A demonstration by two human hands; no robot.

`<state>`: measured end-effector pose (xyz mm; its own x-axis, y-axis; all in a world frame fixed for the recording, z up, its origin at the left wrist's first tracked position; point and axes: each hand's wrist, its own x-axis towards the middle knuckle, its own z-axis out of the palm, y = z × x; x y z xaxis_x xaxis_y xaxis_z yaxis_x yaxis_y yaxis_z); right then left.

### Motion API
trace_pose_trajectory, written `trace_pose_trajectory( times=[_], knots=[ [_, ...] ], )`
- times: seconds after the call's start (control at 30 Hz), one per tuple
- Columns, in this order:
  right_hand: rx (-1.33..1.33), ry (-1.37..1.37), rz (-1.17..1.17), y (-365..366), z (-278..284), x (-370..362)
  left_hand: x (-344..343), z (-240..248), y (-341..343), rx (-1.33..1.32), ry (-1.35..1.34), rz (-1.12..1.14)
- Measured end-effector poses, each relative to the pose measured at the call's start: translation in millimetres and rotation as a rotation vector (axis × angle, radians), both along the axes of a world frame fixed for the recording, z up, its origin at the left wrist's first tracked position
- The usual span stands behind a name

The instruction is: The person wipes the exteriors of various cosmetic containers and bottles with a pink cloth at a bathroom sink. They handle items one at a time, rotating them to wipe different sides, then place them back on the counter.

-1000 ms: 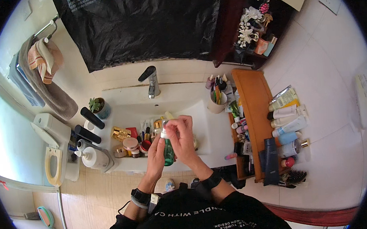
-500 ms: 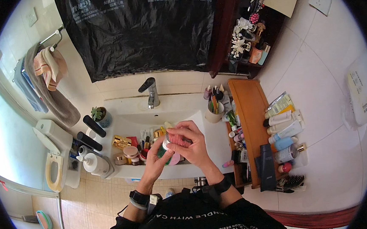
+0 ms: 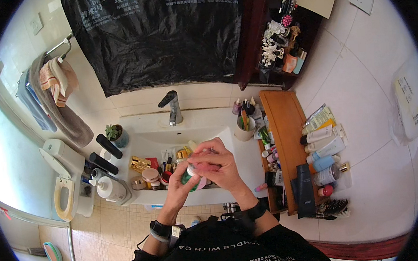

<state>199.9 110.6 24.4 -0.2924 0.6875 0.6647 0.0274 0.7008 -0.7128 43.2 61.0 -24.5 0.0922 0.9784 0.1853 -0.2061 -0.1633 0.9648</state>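
Observation:
Both hands meet over the white sink (image 3: 243, 176). My left hand (image 3: 176, 191) is closed around a small green bottle (image 3: 189, 184) with a white cap (image 3: 191, 170). In my right hand (image 3: 227, 172) is a crumpled pink cloth (image 3: 206, 167), pressed against the cap; the fingers hide part of it. Behind and left of the hands, several cosmetics lie in the basin, among them a pink round compact (image 3: 150, 174), a gold case (image 3: 139, 163) and a red-rimmed jar (image 3: 166, 177). Something pink and round below the bottle is partly covered by my hands.
A chrome faucet (image 3: 172, 109) stands behind the basin. On the left are a white pump bottle (image 3: 110, 189) and a potted succulent (image 3: 116, 134). To the right, a brush cup (image 3: 244, 128) sits by a wooden shelf (image 3: 287, 139), with several tubes (image 3: 321, 133) beyond it.
The right fingers and pink cloth have shifted slightly on the bottle's cap. The bottle stays in my left hand, and the view has moved a little.

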Motion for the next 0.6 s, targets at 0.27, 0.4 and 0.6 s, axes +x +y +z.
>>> trace_pose_trajectory(
  times=[0.27, 0.4, 0.6],
  knots=[
    [-0.923, 0.706, 0.525, 0.3, 0.8, 12.2, 1.0, 1.4, -2.7, -0.023, -0.097, 0.000],
    [-0.940, 0.594, 0.539, -4.7, 6.9, 12.8, -0.7, 7.5, 5.5, 0.131, 0.175, 0.074],
    [-0.759, 0.249, 0.202, -1.3, 3.6, 9.3, -3.9, 20.0, 2.4, 0.241, 0.474, 0.021]
  ],
)
